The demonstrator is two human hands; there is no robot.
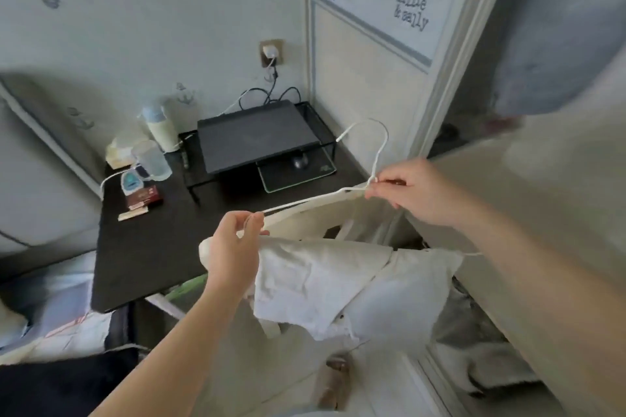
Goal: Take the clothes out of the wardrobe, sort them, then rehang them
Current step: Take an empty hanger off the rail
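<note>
The step in hand looks like work on one garment and its hanger. Whether the cloth is coming off for sorting or going back on cannot be told.

The right hand (406,189) pinches the white wire hanger (305,201) at its neck, just under the hook, with the fingers (374,194) curled tight. The left hand (233,247) has its thumb and fingers (254,223) closed on the far end of the hanger's arm, where the cloth meets the wire.

The cream garment (315,278) hangs below and between both sets of fingers, bunched and uneven. It is clear of the dark counter (142,247) beyond the left fingers.

The wardrobe door (366,85) stands above and behind the right fingers.

The next move probably calls for keeping the neck pinch steady while the left fingers slide the shoulder along the wire.
</note>
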